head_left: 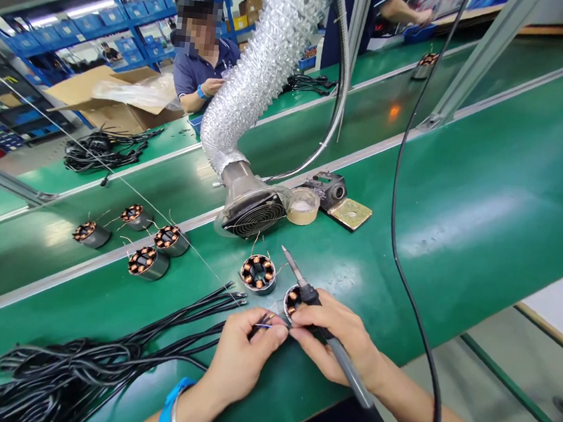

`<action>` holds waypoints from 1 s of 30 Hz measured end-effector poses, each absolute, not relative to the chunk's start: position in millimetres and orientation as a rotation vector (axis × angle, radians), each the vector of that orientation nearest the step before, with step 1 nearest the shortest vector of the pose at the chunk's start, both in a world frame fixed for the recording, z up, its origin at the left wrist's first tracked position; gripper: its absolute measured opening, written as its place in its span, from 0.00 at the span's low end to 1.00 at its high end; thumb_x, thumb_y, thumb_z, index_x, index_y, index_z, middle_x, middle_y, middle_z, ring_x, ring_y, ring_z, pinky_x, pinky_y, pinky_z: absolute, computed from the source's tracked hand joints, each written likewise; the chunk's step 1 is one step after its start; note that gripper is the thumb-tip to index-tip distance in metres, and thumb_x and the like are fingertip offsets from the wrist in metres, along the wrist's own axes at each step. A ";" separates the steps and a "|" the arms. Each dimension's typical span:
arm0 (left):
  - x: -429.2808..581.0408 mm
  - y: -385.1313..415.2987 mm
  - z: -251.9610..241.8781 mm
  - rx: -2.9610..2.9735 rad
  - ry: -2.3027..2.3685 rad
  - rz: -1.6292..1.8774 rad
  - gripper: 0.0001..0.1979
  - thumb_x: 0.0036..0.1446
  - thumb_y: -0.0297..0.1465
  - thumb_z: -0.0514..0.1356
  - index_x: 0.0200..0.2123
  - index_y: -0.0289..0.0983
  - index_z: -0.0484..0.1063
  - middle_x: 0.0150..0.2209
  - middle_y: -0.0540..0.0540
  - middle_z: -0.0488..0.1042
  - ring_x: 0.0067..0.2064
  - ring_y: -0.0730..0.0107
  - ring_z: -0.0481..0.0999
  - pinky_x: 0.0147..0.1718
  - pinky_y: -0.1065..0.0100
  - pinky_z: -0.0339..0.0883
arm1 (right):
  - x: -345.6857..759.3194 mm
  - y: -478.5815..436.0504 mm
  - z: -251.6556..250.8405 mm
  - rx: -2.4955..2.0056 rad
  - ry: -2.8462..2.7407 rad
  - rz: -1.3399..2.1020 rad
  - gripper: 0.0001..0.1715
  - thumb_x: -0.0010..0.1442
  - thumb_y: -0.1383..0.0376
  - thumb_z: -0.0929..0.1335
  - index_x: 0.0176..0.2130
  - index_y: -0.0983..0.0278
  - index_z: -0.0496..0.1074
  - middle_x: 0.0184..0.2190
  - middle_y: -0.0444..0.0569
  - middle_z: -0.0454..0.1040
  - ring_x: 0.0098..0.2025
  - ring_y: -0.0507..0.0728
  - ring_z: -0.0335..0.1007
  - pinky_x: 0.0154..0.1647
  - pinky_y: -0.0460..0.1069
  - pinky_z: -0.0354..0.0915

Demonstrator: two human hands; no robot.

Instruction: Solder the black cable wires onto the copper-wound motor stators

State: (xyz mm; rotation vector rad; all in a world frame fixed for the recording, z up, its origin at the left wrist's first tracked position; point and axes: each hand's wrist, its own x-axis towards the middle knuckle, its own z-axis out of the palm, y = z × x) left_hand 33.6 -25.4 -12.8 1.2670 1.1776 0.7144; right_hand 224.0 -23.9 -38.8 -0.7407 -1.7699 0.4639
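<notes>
My left hand (244,353), a blue band at its wrist, pinches thin wire ends, one of them blue, at the end of a black cable. In my right hand (349,332) lies a soldering iron (341,358), its tip pointing up and away over the bench. The right thumb and fingertips also press together close to the left fingertips; what they pinch is too small to make out. Just beyond them a motor stator (291,299) with copper coils is partly hidden by the right hand. Another stator (268,287) stands behind it, its wire leads sticking up.
A bundle of black cables (74,367) covers the left front of the green bench (504,194). Several stators (155,266) stand at left. Behind sit a fume duct (242,106), a tape roll (303,214) and an iron stand (349,213). The iron's cord (405,278) loops at right. A person (196,68) sits opposite.
</notes>
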 end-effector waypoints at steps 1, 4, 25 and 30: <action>33.3 -25.5 -13.5 1.251 1.168 0.723 0.16 0.54 0.41 0.66 0.30 0.32 0.75 0.25 0.50 0.69 0.26 0.77 0.61 0.26 0.75 0.57 | 225.0 -24.7 -40.1 -0.737 -1.762 0.471 0.18 0.57 0.77 0.68 0.46 0.62 0.68 0.34 0.48 0.76 0.39 0.57 0.72 0.41 0.53 0.71; 29.3 -24.4 -16.9 1.090 1.123 0.762 0.18 0.51 0.44 0.67 0.32 0.34 0.72 0.21 0.55 0.66 0.18 0.83 0.55 0.17 0.78 0.49 | 228.3 -26.5 -46.3 -0.759 -1.747 0.455 0.23 0.56 0.73 0.71 0.50 0.61 0.66 0.43 0.52 0.76 0.45 0.60 0.72 0.47 0.57 0.70; 25.8 -29.4 17.6 1.155 1.272 0.519 0.22 0.49 0.48 0.67 0.24 0.32 0.76 0.19 0.54 0.55 0.24 0.78 0.49 0.23 0.71 0.43 | 230.6 -53.0 -69.2 -0.872 -1.771 0.403 0.28 0.54 0.69 0.73 0.52 0.66 0.62 0.56 0.65 0.69 0.60 0.67 0.67 0.57 0.59 0.70; 25.4 -38.0 14.3 1.166 1.285 0.512 0.23 0.50 0.49 0.66 0.25 0.33 0.75 0.18 0.55 0.53 0.23 0.78 0.47 0.22 0.71 0.40 | 233.0 -51.7 -65.4 -0.840 -1.784 0.439 0.29 0.54 0.70 0.73 0.53 0.65 0.62 0.57 0.64 0.69 0.60 0.68 0.67 0.56 0.60 0.71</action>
